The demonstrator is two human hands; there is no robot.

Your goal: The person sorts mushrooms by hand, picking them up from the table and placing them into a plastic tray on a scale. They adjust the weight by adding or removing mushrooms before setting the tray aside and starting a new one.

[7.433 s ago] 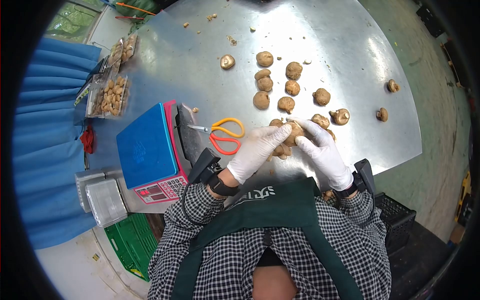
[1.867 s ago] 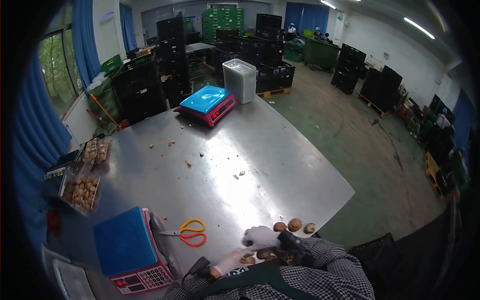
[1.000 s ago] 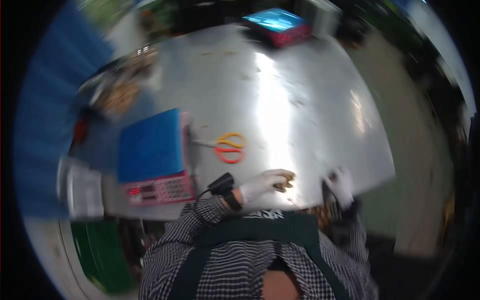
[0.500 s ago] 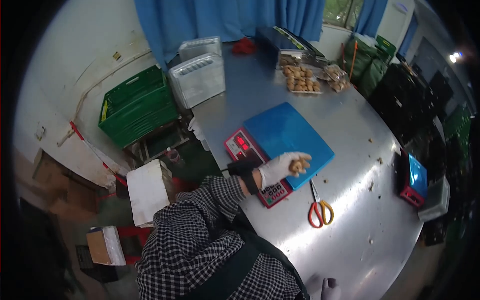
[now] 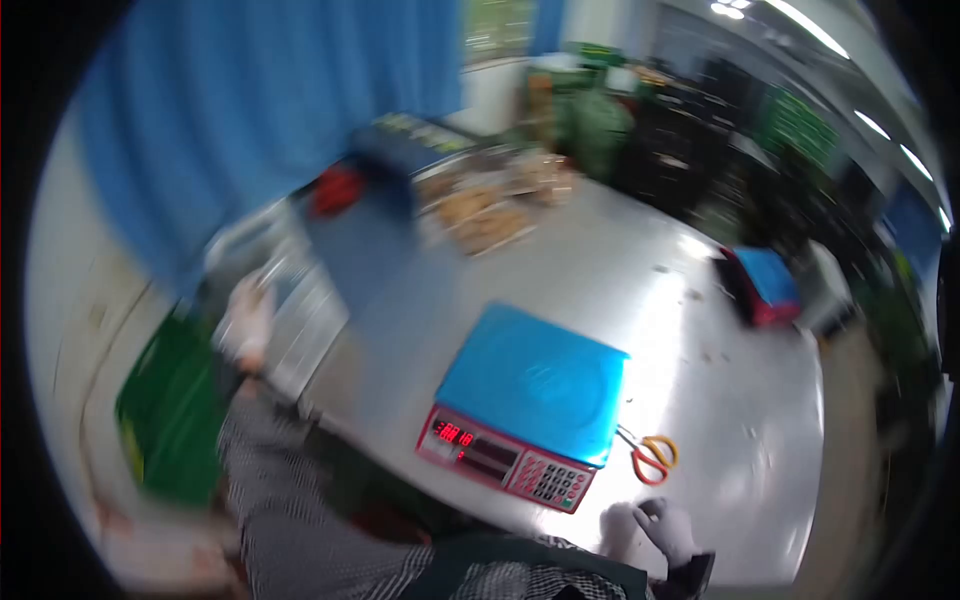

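Note:
My left hand [image 5: 250,320], in a white glove, is at the near side of the clear plastic trays [image 5: 312,325] at the left; motion blur smears its fingers, and whether they grip a tray is unclear. Near the table's front edge, my gloved right hand [image 5: 668,530] has loosely bent fingers with a gap at the thumb and nothing visible between them. Just beyond it lie scissors [image 5: 655,460] with red and yellow handles. The red scale [image 5: 500,465] has a lit display and a bare blue plate [image 5: 535,385].
Packs of brown mushrooms [image 5: 485,215] sit at the back of the metal table [image 5: 400,390], near a red item [image 5: 336,190]. Another scale [image 5: 765,285] stands at the right. A green crate [image 5: 170,410] is left of the table.
My left hand has left the scale, where it held mushrooms, and moved to the clear trays. The view has turned, and more of my right hand shows.

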